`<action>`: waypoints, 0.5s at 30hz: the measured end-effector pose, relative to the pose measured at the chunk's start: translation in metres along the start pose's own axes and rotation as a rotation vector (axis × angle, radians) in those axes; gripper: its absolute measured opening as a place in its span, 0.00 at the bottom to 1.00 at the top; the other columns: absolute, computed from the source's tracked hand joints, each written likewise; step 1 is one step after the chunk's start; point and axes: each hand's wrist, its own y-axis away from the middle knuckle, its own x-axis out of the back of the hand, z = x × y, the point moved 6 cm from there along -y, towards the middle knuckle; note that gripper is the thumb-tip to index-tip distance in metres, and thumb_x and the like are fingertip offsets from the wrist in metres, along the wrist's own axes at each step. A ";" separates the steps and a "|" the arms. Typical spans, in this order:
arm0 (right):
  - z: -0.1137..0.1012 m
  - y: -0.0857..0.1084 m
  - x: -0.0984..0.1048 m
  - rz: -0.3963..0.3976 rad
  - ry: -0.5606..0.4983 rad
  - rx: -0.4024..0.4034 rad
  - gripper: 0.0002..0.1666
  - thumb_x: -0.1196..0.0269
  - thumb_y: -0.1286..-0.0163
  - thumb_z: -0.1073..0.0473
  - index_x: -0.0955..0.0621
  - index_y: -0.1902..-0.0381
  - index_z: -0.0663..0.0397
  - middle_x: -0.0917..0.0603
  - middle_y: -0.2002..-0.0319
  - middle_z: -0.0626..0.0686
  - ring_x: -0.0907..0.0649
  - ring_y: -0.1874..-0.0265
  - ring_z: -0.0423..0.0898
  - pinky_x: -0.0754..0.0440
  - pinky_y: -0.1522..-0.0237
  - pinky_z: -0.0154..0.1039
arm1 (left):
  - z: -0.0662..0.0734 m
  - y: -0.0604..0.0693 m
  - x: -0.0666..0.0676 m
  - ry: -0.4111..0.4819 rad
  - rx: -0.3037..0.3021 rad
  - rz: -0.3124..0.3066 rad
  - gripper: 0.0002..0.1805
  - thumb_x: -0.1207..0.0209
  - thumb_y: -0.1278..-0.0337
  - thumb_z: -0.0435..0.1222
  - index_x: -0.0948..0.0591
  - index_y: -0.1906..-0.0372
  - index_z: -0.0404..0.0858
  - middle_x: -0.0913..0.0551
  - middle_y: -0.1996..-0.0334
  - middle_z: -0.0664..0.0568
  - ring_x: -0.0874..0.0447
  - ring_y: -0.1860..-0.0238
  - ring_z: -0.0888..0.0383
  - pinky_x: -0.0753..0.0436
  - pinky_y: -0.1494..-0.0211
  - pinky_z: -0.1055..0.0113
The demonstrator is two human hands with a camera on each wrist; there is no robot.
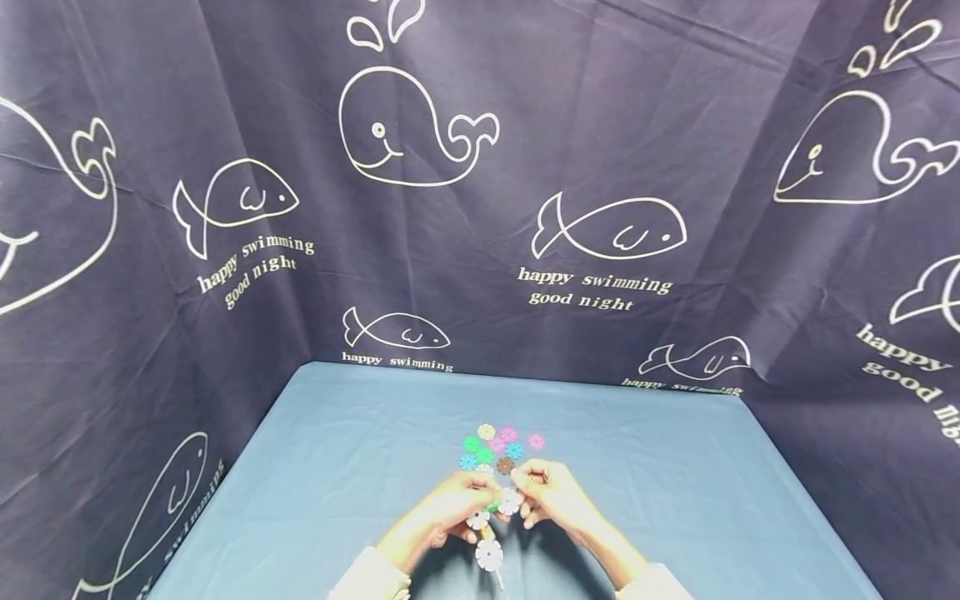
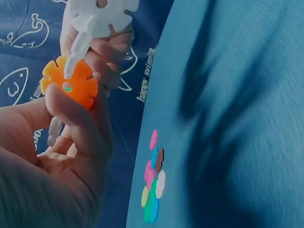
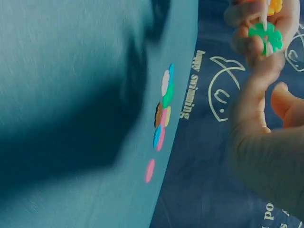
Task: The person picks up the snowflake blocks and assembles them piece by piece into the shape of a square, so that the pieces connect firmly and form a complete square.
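Both hands hold a joined chain of notched, flower-shaped plastic discs above the table. My left hand (image 1: 456,507) grips the chain from the left; its thumb lies over an orange disc (image 2: 80,85) in the left wrist view. My right hand (image 1: 557,498) pinches the white disc (image 1: 510,502) at the chain's upper right end. Between the hands sits a green disc (image 3: 266,37), linked to that end. Lower on the chain hang a white disc (image 1: 477,520) and another white disc (image 1: 489,555) near my body. Fingers hide parts of the joints.
Several loose discs lie grouped on the blue table (image 1: 360,467) beyond the hands, among them a brown disc (image 1: 506,466), a yellow disc (image 1: 487,432) and a separate pink disc (image 1: 536,441). Dark printed cloth (image 1: 480,250) walls the table's back and sides.
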 end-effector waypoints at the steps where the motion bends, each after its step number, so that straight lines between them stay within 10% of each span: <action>1: 0.000 -0.004 0.002 0.027 0.086 0.017 0.12 0.42 0.25 0.65 0.23 0.60 0.75 0.20 0.74 0.53 0.20 0.78 0.44 0.14 0.76 0.39 | 0.000 0.001 0.003 -0.001 0.003 0.007 0.09 0.40 0.36 0.38 0.14 0.59 0.37 0.12 0.69 0.47 0.28 0.83 0.66 0.29 0.87 0.78; 8: -0.001 -0.031 -0.004 0.076 0.994 0.360 0.08 0.39 0.32 0.72 0.15 0.57 0.63 0.13 0.58 0.58 0.15 0.56 0.55 0.17 0.51 0.51 | -0.003 0.008 0.021 -0.001 0.005 0.057 0.09 0.41 0.38 0.37 0.15 0.59 0.37 0.11 0.69 0.47 0.30 0.85 0.67 0.32 0.88 0.80; 15: 0.014 -0.025 -0.019 0.005 1.281 0.504 0.16 0.29 0.43 0.72 0.14 0.56 0.63 0.14 0.54 0.57 0.16 0.52 0.55 0.17 0.48 0.48 | -0.002 0.009 0.023 0.022 -0.009 0.061 0.06 0.41 0.39 0.35 0.16 0.63 0.37 0.11 0.70 0.47 0.31 0.86 0.67 0.34 0.88 0.80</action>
